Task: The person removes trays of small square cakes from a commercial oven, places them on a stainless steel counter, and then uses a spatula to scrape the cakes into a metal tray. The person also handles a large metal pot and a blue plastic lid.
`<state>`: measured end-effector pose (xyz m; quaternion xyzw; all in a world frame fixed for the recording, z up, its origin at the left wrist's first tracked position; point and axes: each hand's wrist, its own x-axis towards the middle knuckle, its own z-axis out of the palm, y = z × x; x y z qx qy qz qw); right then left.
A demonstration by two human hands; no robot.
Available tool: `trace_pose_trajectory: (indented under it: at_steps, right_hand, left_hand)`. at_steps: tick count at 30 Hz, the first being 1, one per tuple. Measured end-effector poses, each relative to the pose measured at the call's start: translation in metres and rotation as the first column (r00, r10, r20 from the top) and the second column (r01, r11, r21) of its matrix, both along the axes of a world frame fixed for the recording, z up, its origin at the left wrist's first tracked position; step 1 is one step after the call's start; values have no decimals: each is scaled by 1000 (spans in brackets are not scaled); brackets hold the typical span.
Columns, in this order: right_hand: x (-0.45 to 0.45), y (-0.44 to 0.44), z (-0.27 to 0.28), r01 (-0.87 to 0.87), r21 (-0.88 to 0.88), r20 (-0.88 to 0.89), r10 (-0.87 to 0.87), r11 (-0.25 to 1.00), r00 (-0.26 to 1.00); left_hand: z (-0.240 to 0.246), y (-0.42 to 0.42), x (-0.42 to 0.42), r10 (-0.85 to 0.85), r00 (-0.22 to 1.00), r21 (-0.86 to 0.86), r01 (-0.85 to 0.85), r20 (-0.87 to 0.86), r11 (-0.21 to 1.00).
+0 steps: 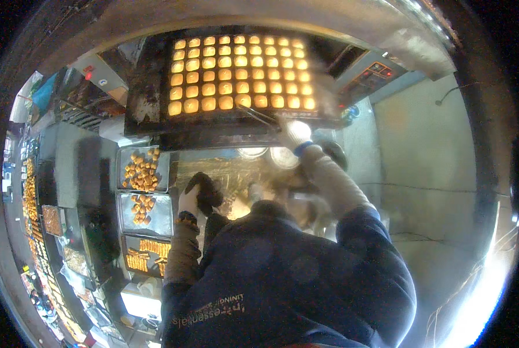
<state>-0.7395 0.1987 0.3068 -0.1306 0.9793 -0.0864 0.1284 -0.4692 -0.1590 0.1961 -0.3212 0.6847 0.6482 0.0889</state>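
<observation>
In my white-gloved right hand [297,131] is a pair of slim metal tongs [259,116]. Their tips reach the front row of small square golden pastries [243,100], though whether they grip one is unclear. The pastries stand in even rows on a dark baking tray [164,99] at an oven opening. Lower and to the left, my left hand [189,201], also in a white glove, appears to hold a dark cloth or mitt [208,193], which hides its fingers.
On my left, two metal trays [163,163] [162,219] carry cube-shaped baked pieces, and a dark tray [131,243] carries stick-shaped ones. An oven control panel [372,74] and a pale wall [424,130] lie to the right. Round white items [284,158] sit below the oven edge.
</observation>
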Motion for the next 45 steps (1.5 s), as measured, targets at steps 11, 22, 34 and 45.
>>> trace_pose_trajectory:
  at_steps: [11,22,34,45]
  right_hand:
    - [-24,-14,20,-168,-80,-84,161,983,983]
    - [-36,33,35,-64,32,-37,65,997,997]
    - [-28,3,39,-249,-93,-291,213,964,933]
    - [-44,-112,-29,-252,-130,-193,225,959,955]
  left_hand:
    - [38,23,20,222,973,115,-228,58,967]
    - [49,26,27,90,995,-28,-91,-39,995]
    - [52,24,27,245,964,182,-261,107,948]
    - [89,46,41,-72,974,-45,64,-216,997]
